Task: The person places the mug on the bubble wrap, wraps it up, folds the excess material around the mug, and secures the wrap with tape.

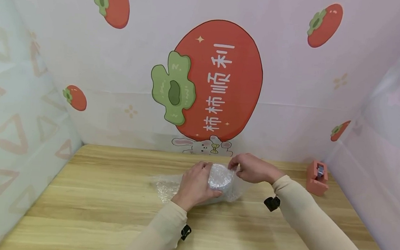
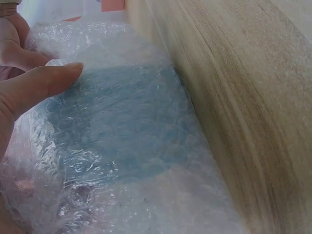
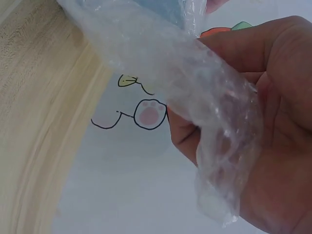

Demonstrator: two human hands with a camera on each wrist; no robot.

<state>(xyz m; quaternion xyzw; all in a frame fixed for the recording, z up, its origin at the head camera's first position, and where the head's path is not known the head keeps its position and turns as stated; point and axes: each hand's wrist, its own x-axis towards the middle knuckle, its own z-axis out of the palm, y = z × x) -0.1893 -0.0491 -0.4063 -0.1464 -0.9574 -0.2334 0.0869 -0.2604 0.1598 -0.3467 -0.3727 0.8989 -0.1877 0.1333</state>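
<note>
A light-blue object [image 2: 122, 117], its kind blurred by the layers over it, stands on the wooden table wrapped in clear bubble wrap [image 1: 167, 190]. Its rounded top [image 1: 221, 176] shows between the hands in the head view. My left hand [image 1: 195, 184] grips the wrapped object from the left, the thumb lying along its near side and the fingers behind it. On the other side my right hand [image 1: 255, 169] pinches the end of the bubble wrap near the top. In the right wrist view that loose end [image 3: 219, 122] hangs across the palm, between thumb and fingers.
At the back right of the wooden table [image 1: 105, 211] stands a coral-pink tape dispenser [image 1: 317, 179] with a roll in it. A printed backdrop [image 1: 281, 137] rises along the table's back edge, with pale walls at both sides.
</note>
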